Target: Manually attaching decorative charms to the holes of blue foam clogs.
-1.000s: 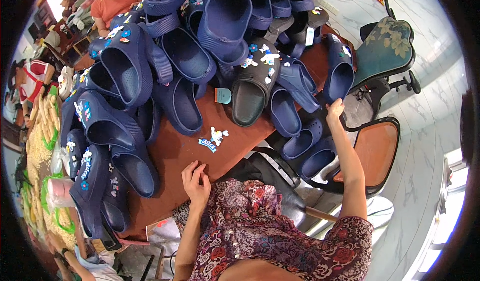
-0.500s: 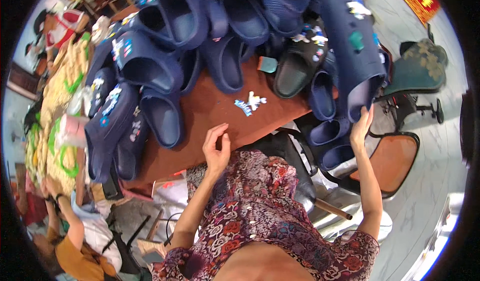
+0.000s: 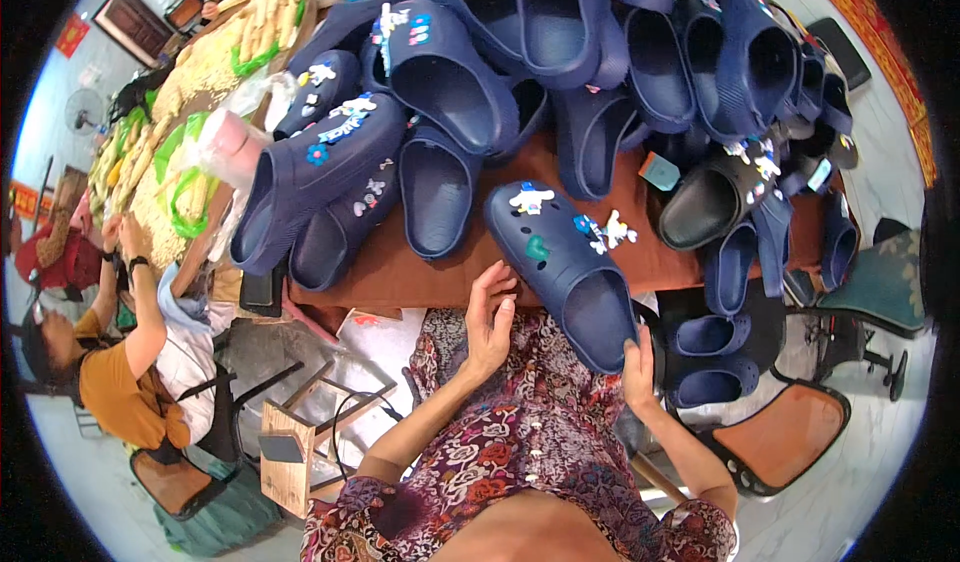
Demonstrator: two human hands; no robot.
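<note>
1. Gripping the heel end of a navy clog (image 3: 565, 262), the right hand (image 3: 638, 374) closes its fingers around the shoe's back rim; the clog lies toe-away on the near edge of the brown table (image 3: 420, 274), its heel jutting past the edge over the person's lap.
2. Hovering just beside the clog's left flank, the left hand (image 3: 490, 320) is open, fingers loosely curled and thumb raised; whether its fingertips touch the shoe cannot be told.
3. Dotting the clog's upper are small charms: a white-and-blue figure (image 3: 531, 199) near the toe; a teal heart (image 3: 538, 249) mid-upper; a blue-and-white cluster (image 3: 605, 230) by its right edge.
4. Heaping behind it is a pile of navy clogs (image 3: 560, 52) across the table; a black clog (image 3: 705, 202) lies to the right.
5. Sitting at far left, another person in an orange top (image 3: 110, 382) works beside yellow and green bundles (image 3: 160, 162); an orange-seated chair (image 3: 785, 437) stands at lower right.
</note>
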